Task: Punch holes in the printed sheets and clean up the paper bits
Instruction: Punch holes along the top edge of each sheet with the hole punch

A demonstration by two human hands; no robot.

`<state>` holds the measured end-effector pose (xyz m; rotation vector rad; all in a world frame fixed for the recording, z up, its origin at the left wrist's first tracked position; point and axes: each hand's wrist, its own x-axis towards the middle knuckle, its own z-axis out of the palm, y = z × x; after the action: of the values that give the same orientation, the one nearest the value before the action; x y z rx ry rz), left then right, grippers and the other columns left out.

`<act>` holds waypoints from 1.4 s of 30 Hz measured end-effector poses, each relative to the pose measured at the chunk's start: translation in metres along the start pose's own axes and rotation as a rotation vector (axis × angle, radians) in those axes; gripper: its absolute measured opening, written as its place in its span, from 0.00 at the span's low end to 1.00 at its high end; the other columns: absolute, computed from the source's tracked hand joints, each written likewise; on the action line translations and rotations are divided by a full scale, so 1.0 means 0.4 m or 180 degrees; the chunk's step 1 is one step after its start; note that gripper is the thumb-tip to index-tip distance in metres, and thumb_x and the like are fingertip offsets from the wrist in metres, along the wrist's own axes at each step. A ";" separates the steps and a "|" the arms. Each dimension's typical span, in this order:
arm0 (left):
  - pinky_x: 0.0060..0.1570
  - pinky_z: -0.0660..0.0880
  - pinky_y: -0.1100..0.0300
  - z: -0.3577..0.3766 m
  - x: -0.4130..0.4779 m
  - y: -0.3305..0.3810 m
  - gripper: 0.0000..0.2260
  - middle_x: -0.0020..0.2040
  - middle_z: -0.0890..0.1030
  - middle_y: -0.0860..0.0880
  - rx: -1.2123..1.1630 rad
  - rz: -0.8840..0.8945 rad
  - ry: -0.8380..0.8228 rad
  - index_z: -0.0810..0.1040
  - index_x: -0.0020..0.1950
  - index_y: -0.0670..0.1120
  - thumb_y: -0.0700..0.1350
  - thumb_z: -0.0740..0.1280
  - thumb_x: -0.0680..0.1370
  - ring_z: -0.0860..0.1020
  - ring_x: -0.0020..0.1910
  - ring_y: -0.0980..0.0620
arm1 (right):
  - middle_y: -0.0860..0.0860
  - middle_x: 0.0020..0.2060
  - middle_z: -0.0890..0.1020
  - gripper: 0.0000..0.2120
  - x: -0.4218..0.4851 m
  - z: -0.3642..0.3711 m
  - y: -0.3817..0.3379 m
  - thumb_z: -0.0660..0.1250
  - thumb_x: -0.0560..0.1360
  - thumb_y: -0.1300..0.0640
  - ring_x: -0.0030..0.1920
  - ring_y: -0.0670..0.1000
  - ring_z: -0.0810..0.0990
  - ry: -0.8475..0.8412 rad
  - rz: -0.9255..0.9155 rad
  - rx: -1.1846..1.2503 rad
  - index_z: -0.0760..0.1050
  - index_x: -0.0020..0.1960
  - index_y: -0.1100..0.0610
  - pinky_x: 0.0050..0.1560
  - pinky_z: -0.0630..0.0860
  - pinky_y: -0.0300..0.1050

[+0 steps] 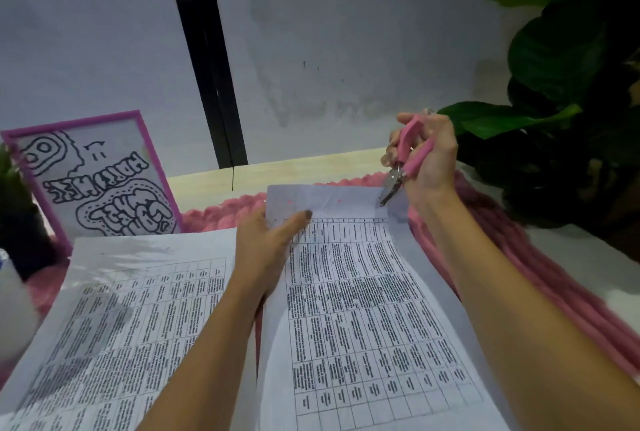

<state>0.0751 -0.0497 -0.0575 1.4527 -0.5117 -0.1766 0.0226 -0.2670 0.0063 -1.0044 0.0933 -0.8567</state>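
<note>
My left hand [268, 243] grips the left edge of a printed sheet [363, 309] with a table of text, holding it lifted near its top. Two small punched holes show pink along the sheet's top margin. My right hand [427, 156] is closed around a pink-handled hole punch [401, 167], whose metal jaws sit at the sheet's top right corner. A second printed sheet [138, 319] lies flat at the left. No paper bits are visible.
A pink chunky knitted mat [540, 264] lies under the sheets on a white table. A purple-framed drawing [97, 181] leans at the back left beside a dark pot. A large leafy plant [571, 101] fills the right. A white object [14, 295] sits at the left edge.
</note>
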 end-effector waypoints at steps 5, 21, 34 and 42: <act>0.39 0.82 0.58 0.003 -0.007 0.009 0.04 0.42 0.84 0.45 0.0142 0.0181 -0.0028 0.81 0.48 0.46 0.40 0.72 0.75 0.84 0.40 0.49 | 0.55 0.31 0.75 0.15 0.009 0.004 0.003 0.61 0.72 0.47 0.25 0.51 0.70 -0.0064 0.0007 -0.0104 0.74 0.43 0.60 0.29 0.69 0.41; 0.35 0.79 0.63 0.005 -0.014 0.017 0.03 0.38 0.85 0.51 -0.0051 0.0065 -0.0152 0.81 0.49 0.43 0.37 0.70 0.76 0.85 0.39 0.51 | 0.56 0.27 0.70 0.08 0.011 0.008 0.027 0.61 0.67 0.54 0.23 0.51 0.63 0.0265 0.0023 -0.0277 0.70 0.35 0.59 0.28 0.61 0.41; 0.43 0.82 0.56 0.007 -0.011 0.000 0.16 0.51 0.83 0.45 0.0368 0.0018 0.0225 0.76 0.60 0.44 0.42 0.73 0.74 0.84 0.48 0.45 | 0.54 0.30 0.75 0.14 0.017 -0.012 0.033 0.64 0.70 0.47 0.26 0.51 0.70 0.0124 0.0088 -0.0212 0.75 0.43 0.59 0.30 0.70 0.43; 0.59 0.72 0.51 0.061 -0.009 0.059 0.11 0.55 0.81 0.47 0.2707 0.2604 0.0672 0.79 0.57 0.43 0.45 0.64 0.77 0.76 0.56 0.49 | 0.53 0.30 0.75 0.14 0.012 -0.005 0.031 0.62 0.77 0.47 0.25 0.51 0.71 0.0165 0.0043 -0.0194 0.75 0.45 0.59 0.31 0.71 0.43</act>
<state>0.0571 -0.0670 -0.0346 1.9050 -1.0313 0.9361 0.0324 -0.2688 -0.0030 -1.0377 0.1711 -0.8720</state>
